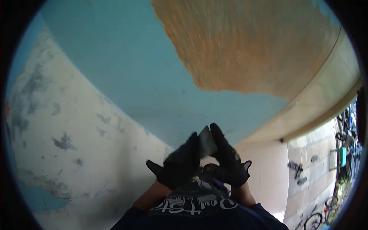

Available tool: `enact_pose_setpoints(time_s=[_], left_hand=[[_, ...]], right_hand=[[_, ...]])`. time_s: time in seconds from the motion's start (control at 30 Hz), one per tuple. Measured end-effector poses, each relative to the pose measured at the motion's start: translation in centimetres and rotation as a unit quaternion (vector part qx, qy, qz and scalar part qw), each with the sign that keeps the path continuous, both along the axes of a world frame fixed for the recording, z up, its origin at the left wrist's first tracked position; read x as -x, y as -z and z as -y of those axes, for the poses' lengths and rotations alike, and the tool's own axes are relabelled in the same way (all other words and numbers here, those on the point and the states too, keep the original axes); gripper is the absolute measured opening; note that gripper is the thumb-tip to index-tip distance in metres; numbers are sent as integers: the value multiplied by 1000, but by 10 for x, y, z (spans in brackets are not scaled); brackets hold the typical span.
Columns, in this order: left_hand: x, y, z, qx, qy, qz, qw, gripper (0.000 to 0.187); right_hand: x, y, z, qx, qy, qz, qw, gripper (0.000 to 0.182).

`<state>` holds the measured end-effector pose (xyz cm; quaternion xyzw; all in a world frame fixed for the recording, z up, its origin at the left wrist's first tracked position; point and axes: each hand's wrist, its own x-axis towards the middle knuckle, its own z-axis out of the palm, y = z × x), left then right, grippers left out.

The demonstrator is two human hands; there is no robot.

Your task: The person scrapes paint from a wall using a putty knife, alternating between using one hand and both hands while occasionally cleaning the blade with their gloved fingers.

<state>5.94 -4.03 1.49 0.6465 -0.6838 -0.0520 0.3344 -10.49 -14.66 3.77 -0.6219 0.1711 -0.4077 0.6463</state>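
Both of my hands wear black gloves and are raised in front of my chest. Between them is a flat grey piece (207, 142), perhaps a scraper blade, with its corner pointing up. My left hand (180, 161) is at its left side, fingers pressed together against it. On the other side my right hand (229, 161) has its fingers along the piece's right edge. Behind them spreads a teal painted surface (149, 88) with a large bare brown patch (245, 50) at the upper right.
A whitish wall (88, 142) with grey stains fills the left. A cream ledge (322, 92) curves along the right. Beyond it are a paved area (310, 153), a bicycle (313, 222) and assorted clutter at the far right.
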Motion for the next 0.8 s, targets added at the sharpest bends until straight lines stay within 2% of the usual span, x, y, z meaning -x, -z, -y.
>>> enact_pose_setpoints(time_s=[0.03,0.07,0.1,0.13,0.17,0.2,0.27,0.3,0.4,0.47,0.5,0.57,0.6,0.67,0.8], left_hand=[[3,1,9,-15,18,-91,996,74],[1,-1,22,-31,39,-180,982,81],[3,-19,31,-13,33,-169,985,81],[11,-49,24,-44,-28,-109,993,85],[18,-67,7,-77,-91,-48,992,89],[18,-65,7,-75,-98,-45,991,89],[18,-60,5,-53,-104,-136,984,92],[22,-60,2,-52,-108,-134,984,92],[27,-64,2,-26,-111,-146,983,89],[28,-66,1,10,-124,-148,981,79],[25,-69,3,13,-125,-148,981,79],[19,-75,11,99,-96,-104,985,56],[17,-77,14,103,-96,-104,985,56],[12,-79,20,129,-96,-115,980,49],[6,-75,31,129,-97,-124,979,48]], right_hand=[[-1,-12,12,64,-31,-77,994,83],[-6,-17,19,82,-37,-67,994,83],[-12,-19,22,68,-7,-55,996,77],[-17,-26,21,51,21,-43,998,70],[-12,-41,16,19,-18,1,1000,60],[-10,-49,24,12,-21,9,1000,54],[-9,-55,37,85,26,0,996,48],[-10,-55,40,86,22,2,996,48],[-23,-60,54,92,30,60,993,40],[-36,-66,67,267,121,140,946,23],[-41,-65,72,269,120,141,945,23],[-50,-63,83,286,142,237,917,11],[-54,-68,88,289,141,238,916,11],[-64,-76,98,271,44,350,896,22],[-88,-75,108,225,-24,419,879,31]])
